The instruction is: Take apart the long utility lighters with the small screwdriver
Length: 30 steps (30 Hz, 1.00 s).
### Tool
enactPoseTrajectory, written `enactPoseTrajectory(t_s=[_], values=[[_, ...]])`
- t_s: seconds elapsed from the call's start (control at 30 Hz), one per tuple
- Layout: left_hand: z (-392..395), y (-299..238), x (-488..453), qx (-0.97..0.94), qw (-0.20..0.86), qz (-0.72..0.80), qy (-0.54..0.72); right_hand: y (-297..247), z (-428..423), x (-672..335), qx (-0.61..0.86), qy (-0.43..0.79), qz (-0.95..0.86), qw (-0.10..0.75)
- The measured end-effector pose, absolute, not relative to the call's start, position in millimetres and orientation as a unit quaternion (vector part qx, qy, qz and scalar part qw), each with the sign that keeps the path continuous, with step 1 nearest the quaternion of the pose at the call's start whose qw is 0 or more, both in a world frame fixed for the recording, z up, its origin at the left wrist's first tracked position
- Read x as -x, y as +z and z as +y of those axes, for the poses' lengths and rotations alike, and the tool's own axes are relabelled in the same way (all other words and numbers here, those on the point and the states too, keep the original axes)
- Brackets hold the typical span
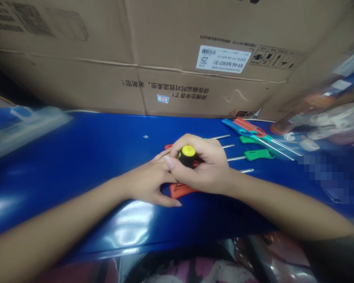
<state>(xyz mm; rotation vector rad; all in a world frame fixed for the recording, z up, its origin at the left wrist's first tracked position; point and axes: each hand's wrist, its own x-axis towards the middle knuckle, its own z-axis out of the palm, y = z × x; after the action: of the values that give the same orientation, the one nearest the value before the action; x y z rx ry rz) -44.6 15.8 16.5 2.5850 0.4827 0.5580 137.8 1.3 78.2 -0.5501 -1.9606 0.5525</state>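
Observation:
My right hand is closed around the black and yellow handle of a screwdriver, held with the yellow end up; its shaft is hidden. Close against it, my left hand lies palm down with the thumb stretched out; its other fingertips are partly covered by the right hand. Beneath both hands is an orange-handled long-nose lighter, mostly hidden. Several more such lighters lie to the right, among them a green one, a blue one and a red-orange one. Metal tubes stick out past my right hand.
A large cardboard box stands along the back of the blue table. To the left lies a blurred clear plastic item. Bagged items and a clear bottle-like container are at the right. A small white scrap lies behind my left hand.

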Motion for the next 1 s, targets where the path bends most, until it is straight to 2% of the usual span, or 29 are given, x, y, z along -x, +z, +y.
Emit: enactPoseTrajectory(t_s=[0.13,0.3,0.4,0.7,0.83,1.0], values=[[16.7,12.6,46.5,-0.923,0.255,0.188,0.219,81.4,0.6,-133.7,0.221,0.194,-0.844,0.448],[18.2,3.5,51.7,-0.915,0.284,0.188,0.217,102.7,4.8,-132.5,0.208,-0.001,-0.936,0.285],[18.0,3.9,50.2,-0.92,0.269,0.18,0.219,115.2,8.0,-132.8,0.221,-0.054,-0.945,0.234],[16.3,12.9,46.2,-0.915,0.307,0.169,0.202,118.2,12.5,-134.7,0.187,0.021,-0.963,0.191],[17.2,10.0,46.5,-0.907,0.307,0.179,0.226,118.5,12.6,-135.7,0.189,0.049,-0.959,0.204],[16.4,11.8,46.8,-0.92,0.293,0.191,0.177,120.1,13.3,-136.6,0.218,0.032,-0.952,0.215]])
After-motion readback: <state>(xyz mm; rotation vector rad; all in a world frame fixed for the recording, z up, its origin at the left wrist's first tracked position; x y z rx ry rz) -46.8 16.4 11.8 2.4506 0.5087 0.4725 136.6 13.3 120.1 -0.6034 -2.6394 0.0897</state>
